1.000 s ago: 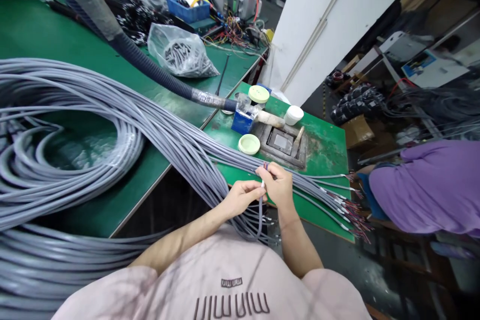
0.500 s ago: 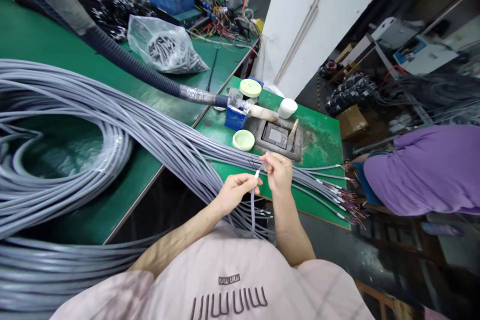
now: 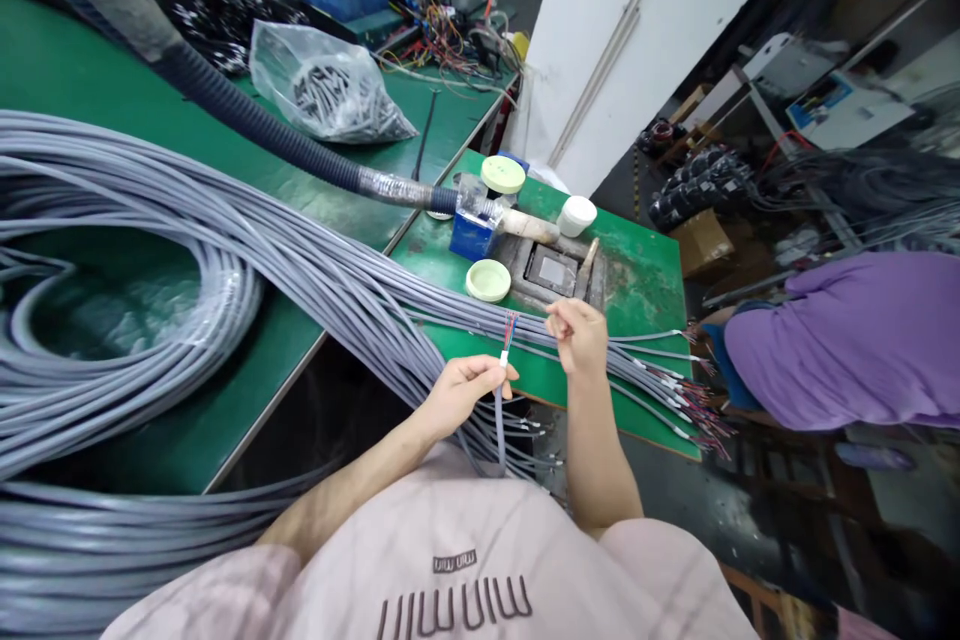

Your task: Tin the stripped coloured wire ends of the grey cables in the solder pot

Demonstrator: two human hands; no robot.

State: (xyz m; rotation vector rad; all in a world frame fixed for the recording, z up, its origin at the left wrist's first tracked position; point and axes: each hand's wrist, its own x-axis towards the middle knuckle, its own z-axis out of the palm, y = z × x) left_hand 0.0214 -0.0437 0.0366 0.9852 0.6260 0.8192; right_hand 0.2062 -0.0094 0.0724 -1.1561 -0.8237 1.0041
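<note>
Between the thumb and fingers of my left hand [image 3: 469, 390] is the end of a grey cable [image 3: 500, 425], pinched just below its white band. Thin red, blue and dark wires [image 3: 511, 332] fan upward from that end. My right hand [image 3: 579, 335] is closed to the right of the wires and apart from them, its fingers curled in; whatever they may hold is hidden. Behind both hands runs a thick bundle of grey cables [image 3: 360, 280], whose stripped, coloured ends [image 3: 697, 410] lie at the right.
Beyond the bundle sits a square heated-looking pot [image 3: 555, 270] set in the green board, with a hose nozzle [image 3: 529, 225] over it. A pale round lid [image 3: 488, 281] and white cup [image 3: 577, 216] stand nearby. A person in purple [image 3: 847, 340] is at the right.
My right hand has come off the wires and moved right. The wires, pinched together before, now stand upright and spread. My left hand keeps the cable, shifted slightly left.
</note>
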